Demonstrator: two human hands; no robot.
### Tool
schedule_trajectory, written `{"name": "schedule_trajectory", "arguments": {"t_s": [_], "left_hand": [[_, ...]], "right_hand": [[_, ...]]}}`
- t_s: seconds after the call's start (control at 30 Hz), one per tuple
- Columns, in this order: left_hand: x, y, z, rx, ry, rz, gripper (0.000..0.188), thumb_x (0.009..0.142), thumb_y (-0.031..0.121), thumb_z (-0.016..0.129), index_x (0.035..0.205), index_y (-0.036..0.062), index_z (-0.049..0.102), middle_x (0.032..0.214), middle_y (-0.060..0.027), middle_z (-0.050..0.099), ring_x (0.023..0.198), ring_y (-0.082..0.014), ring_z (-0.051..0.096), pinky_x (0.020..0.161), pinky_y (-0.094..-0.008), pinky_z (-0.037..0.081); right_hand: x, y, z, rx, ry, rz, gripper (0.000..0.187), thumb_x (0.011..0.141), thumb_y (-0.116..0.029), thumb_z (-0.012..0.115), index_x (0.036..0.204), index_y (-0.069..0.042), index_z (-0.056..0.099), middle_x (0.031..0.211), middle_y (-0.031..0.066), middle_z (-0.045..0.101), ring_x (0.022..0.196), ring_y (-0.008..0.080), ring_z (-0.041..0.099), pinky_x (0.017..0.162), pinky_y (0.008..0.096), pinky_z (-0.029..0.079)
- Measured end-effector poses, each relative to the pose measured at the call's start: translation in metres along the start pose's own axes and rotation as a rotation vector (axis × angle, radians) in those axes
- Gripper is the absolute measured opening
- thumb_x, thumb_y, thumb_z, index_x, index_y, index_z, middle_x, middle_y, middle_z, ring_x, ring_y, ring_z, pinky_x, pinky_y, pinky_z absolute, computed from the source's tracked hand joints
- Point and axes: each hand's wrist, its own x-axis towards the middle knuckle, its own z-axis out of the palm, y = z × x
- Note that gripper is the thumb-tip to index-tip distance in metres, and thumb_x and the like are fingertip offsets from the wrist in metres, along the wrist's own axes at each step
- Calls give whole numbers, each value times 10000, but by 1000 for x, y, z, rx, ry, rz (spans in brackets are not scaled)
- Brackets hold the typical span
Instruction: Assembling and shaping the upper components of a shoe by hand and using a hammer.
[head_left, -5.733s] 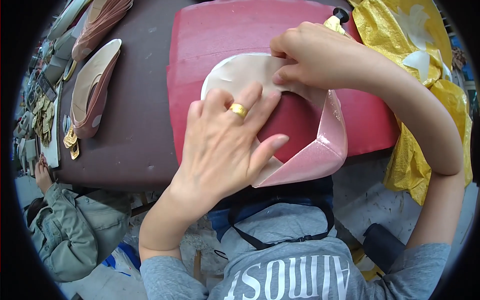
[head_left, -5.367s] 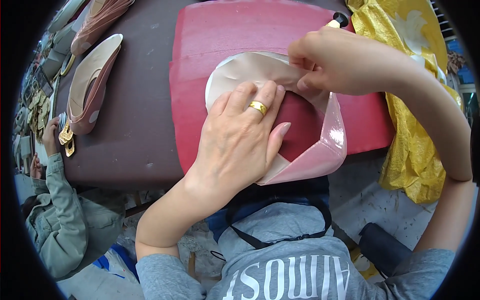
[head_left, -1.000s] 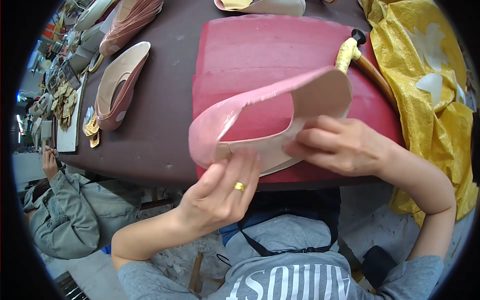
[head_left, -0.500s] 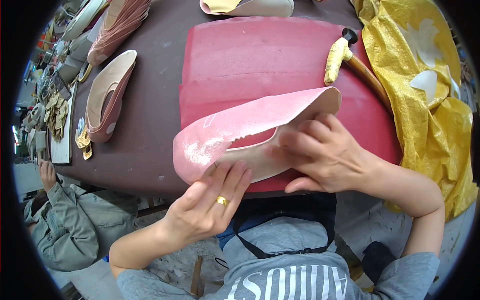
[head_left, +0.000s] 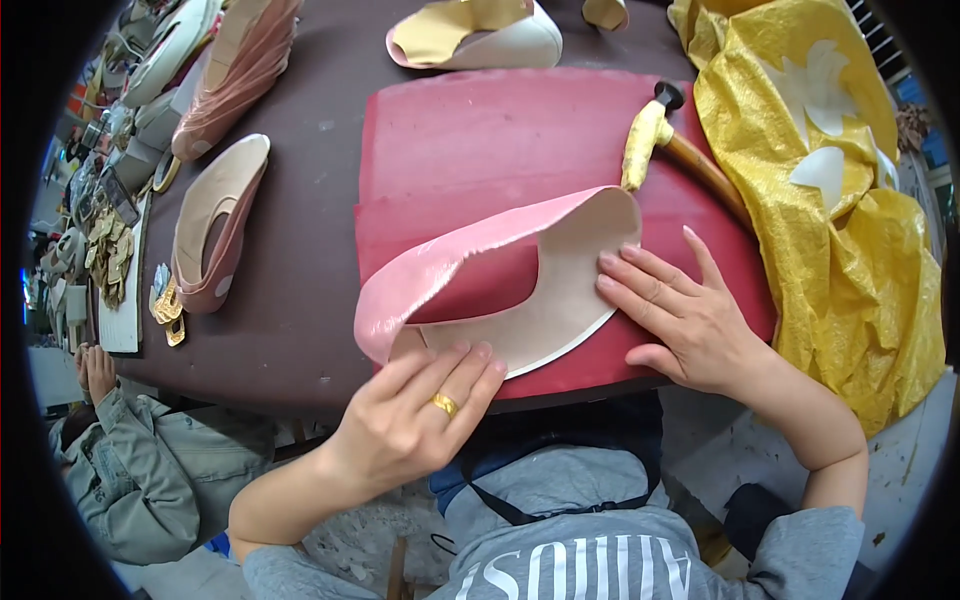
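Note:
A pink shoe upper [head_left: 455, 262] with a beige lining [head_left: 515, 335] lies tilted in front of me, its opening towards me. My left hand [head_left: 425, 405], with a gold ring, holds its near edge by the rounded, shiny toe. The fingers lie over the lining and the thumb is hidden. My right hand [head_left: 690, 315] is open, fingers spread, its fingertips resting on the lining near the heel end. Under the upper is a red mat [head_left: 490, 130].
Beyond my right hand lies a hammer [head_left: 700, 170] with a yellow-wrapped head, beside yellow sheeting [head_left: 800, 240]. Another upper [head_left: 215, 230] and a stack of uppers [head_left: 235, 80] are at left. A light upper [head_left: 510, 45] lies at the far side. A co-worker's hand [head_left: 97, 372] rests at the left table edge.
The upper has tilted, so more of its lining faces up. My right hand has moved from over the opening to the heel end and spread its fingers. My left hand stays near the toe.

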Motion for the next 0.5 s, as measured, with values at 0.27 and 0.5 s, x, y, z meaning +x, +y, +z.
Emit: {"name": "schedule_trajectory", "arguments": {"t_s": [0.27, 0.5], "left_hand": [[21, -35, -56, -1201, 265, -866, 126, 846, 45, 660, 967, 15, 680, 866, -42, 668, 720, -78, 553, 692, -232, 459], [33, -37, -66, -1165, 114, -838, 145, 828, 95, 686, 929, 0, 646, 807, -27, 633, 676, -46, 525, 616, -157, 436]], "right_hand": [[40, 28, -36, 658, 364, -21, 275, 922, -215, 663, 1129, -38, 632, 1104, 111, 672, 1069, 207, 608, 938, 331, 465], [75, -1, -51, 1251, 179, 288, 140, 903, -57, 655, 1032, -3, 651, 849, 14, 635, 722, 57, 543, 631, 168, 433]]}}
